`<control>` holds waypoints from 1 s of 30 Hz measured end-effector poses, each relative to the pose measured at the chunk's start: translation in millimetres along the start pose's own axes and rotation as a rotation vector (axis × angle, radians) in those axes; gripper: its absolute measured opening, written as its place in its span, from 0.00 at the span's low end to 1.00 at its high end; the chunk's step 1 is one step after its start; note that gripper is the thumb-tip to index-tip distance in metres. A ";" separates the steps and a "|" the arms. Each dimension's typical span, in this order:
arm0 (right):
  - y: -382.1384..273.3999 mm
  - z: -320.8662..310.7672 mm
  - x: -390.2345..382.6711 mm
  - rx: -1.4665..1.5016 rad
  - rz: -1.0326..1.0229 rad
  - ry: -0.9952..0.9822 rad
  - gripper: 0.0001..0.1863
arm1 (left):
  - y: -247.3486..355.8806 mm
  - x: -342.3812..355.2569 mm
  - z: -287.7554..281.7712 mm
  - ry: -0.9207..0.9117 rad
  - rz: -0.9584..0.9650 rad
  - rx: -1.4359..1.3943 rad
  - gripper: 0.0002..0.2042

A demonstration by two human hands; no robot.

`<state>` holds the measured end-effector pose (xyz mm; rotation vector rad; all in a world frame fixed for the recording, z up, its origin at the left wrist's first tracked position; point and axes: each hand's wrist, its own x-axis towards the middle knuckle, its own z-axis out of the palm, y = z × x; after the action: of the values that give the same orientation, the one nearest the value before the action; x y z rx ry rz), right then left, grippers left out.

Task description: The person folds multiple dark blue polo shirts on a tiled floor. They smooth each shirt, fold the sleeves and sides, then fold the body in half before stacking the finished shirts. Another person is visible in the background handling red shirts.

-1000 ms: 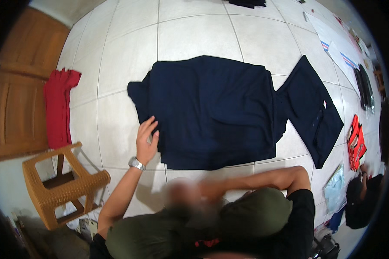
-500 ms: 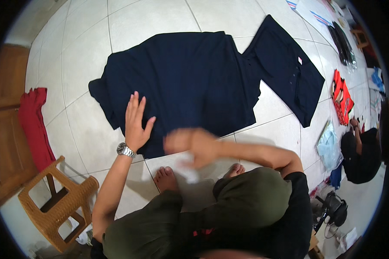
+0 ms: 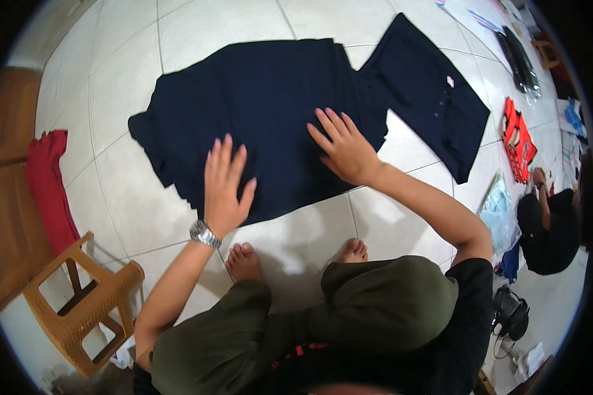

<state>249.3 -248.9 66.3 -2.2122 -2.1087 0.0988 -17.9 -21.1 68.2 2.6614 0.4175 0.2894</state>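
A large dark navy garment (image 3: 270, 85) lies spread out in layers on the tiled floor in front of me. Its exact kind cannot be made out. My left hand (image 3: 227, 191), with a metal watch on the wrist, rests on its near left part with fingers stretched. Farther right, my right hand (image 3: 346, 150) lies flat on the same cloth, fingers spread. Neither hand grips anything. Beyond the right edge, a second navy garment piece (image 3: 412, 72), with small buttons and a white label, lies at a slant and touches the first.
A brown plastic stool (image 3: 89, 309) stands at the lower left, near red cloth (image 3: 49, 191) against a wooden door (image 3: 6, 217). To the right lie an orange-red garment (image 3: 519, 145), a light blue plastic-wrapped bundle (image 3: 497, 210) and dark packages (image 3: 519, 59). Another person (image 3: 548, 230) sits at far right.
My right hand has swung up and away from me, from the cloth's near edge onto its right part. My left hand has shifted slightly right over the cloth.
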 end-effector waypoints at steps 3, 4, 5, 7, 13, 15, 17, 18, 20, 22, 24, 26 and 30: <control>-25.5 -9.7 -69.0 -0.371 0.121 -0.577 0.36 | 24.2 -56.0 -15.8 -0.516 0.188 0.237 0.29; -25.3 -17.2 -86.3 -0.036 -0.128 -1.470 0.35 | 30.1 -76.9 -28.2 -0.725 0.089 0.094 0.26; -25.3 -20.9 -95.0 0.158 -0.098 -1.457 0.33 | 34.0 -92.8 -37.7 -1.074 -0.116 -0.136 0.22; -17.3 -29.2 -94.3 0.366 0.065 -1.374 0.29 | 17.5 -89.6 -37.8 -0.890 -0.282 -0.150 0.15; -8.3 -27.0 -70.7 -0.159 0.221 -0.252 0.25 | -67.8 -46.9 -11.6 -0.134 -0.006 0.253 0.35; -37.3 -23.7 -112.6 0.013 0.089 -0.895 0.20 | -55.7 -96.9 -21.2 -0.372 0.023 0.324 0.33; -56.4 -25.9 -161.4 0.621 0.177 -1.157 0.21 | -42.2 -143.6 -44.6 -0.613 -0.161 0.187 0.32; -57.1 -21.9 -169.3 0.710 0.212 -1.174 0.21 | -42.8 -149.5 -50.5 -0.632 -0.222 0.089 0.15; -44.3 -17.0 -167.1 0.638 0.345 -0.610 0.13 | -50.0 -138.6 -53.3 -0.449 -0.326 0.105 0.19; -17.6 -3.4 -125.3 0.466 0.422 -0.271 0.07 | -64.5 -103.8 -46.1 -0.177 -0.372 0.022 0.12; 10.7 11.5 -76.8 0.591 0.676 0.017 0.08 | -81.2 -68.2 -32.9 0.130 -0.241 -0.020 0.19; 30.5 19.6 -52.5 0.347 0.760 0.038 0.18 | -81.1 -69.1 -25.4 0.024 -0.194 0.107 0.32; 46.1 26.1 -73.5 0.316 0.770 -0.172 0.26 | -43.2 -164.7 -53.4 -0.679 -0.338 0.237 0.32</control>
<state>288.9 -324.0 34.7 -2.7131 -1.0654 0.6310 -196.2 -18.5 74.1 2.6352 0.6813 -0.7845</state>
